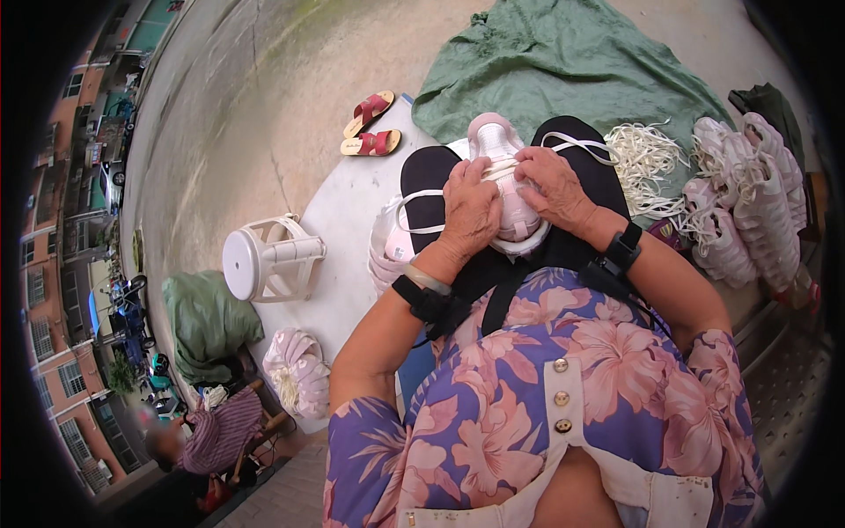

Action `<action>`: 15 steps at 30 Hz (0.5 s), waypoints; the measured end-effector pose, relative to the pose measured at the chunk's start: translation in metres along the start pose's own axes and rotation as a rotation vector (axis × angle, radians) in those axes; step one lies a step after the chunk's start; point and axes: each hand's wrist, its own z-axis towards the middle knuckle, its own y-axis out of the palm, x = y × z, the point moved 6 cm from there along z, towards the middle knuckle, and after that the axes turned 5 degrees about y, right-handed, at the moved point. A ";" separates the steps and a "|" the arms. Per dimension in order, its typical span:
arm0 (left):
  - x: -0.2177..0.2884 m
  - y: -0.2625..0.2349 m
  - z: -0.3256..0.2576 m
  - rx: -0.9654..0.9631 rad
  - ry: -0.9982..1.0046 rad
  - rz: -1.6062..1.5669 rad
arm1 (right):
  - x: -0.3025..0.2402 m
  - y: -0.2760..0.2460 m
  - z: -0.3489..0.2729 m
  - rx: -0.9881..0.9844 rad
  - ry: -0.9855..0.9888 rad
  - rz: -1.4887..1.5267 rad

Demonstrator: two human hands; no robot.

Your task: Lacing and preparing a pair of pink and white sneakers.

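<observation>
A pink and white sneaker (pixel 519 207) rests on my lap between my knees, its toe pointing away from me. White shoelace (pixel 584 143) crosses the upper part of the shoe, and a loose end loops out over each thigh. At the left edge of the lacing, my left hand (pixel 471 204) has its fingers closed on the lace. My right hand (pixel 558 191) pinches the lace from the other side, its fingertips close to the left ones. The eyelets under my fingers are partly hidden.
Loose white laces (pixel 647 163) lie heaped on a green cloth (pixel 554 75) to the right. Beyond them are bunched pink and white shoes (pixel 748 198). On the left are red sandals (pixel 370 123), a white stool (pixel 273 258), another shoe bundle (pixel 297 374) and a seated person (pixel 220 431).
</observation>
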 end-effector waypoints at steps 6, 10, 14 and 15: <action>0.003 -0.002 0.005 0.003 0.046 0.024 | 0.001 0.000 0.000 -0.020 0.049 0.054; 0.000 -0.006 0.009 -0.099 0.025 -0.085 | -0.001 -0.001 0.000 -0.009 0.038 0.079; 0.001 -0.005 0.006 -0.158 0.040 -0.147 | 0.003 0.002 0.000 -0.022 0.056 0.073; 0.000 -0.004 0.007 -0.158 0.041 -0.146 | 0.003 0.002 0.000 -0.008 0.050 0.054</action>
